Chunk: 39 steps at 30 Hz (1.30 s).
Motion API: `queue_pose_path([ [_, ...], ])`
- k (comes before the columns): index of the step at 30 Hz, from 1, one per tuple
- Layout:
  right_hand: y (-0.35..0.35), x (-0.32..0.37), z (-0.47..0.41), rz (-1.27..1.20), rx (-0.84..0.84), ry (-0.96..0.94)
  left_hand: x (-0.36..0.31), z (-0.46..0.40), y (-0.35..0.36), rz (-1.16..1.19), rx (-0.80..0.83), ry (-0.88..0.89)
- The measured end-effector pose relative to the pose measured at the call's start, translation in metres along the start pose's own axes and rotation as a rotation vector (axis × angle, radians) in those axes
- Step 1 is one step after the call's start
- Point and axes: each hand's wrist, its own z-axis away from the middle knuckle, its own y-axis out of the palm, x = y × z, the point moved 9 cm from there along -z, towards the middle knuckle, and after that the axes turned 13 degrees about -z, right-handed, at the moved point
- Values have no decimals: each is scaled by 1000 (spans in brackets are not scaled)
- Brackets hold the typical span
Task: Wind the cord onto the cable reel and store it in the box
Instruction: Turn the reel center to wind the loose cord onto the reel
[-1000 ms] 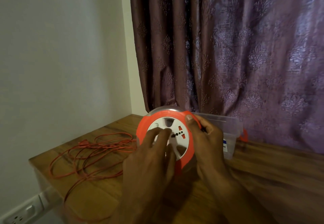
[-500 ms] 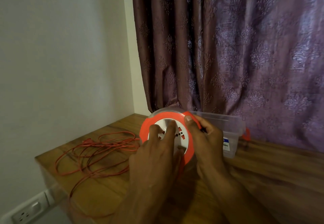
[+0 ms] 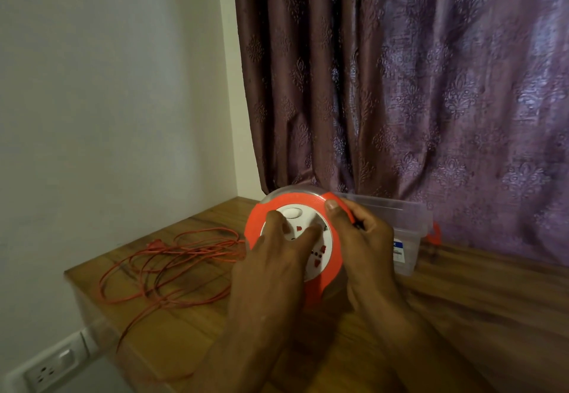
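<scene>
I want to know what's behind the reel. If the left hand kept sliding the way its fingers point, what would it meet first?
The left hand already rests on the reel face. Going on past the rim, it would probably reach the curtain first, though depth is unclear.

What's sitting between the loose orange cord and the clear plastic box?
In the head view, the cable reel, held by the left hand and right hand, stands between the cord and box.

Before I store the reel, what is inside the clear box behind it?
The box looks empty through its clear wall, apart from a label. The reel and right hand cover its near left part, so that stays unseen.
</scene>
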Motion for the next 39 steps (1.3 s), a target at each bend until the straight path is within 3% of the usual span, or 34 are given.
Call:
queue_pose_path([
  [8,8,-1,6,6,38,2,2,-3,-10,100,-136,175],
  [11,4,4,4,-1,22,-13,17,7,-15,271,-195,93],
  [14,0,12,1,-11,-8,-53,36,16,-18,295,-257,-64],
  [26,8,11,13,41,15,-141,23,1,14,43,-6,-269],
  [31,1,6,7,35,-13,-117,19,-4,16,16,37,-232],
  [39,-3,-1,1,-25,-38,-39,1,1,20,3,46,-23],
])
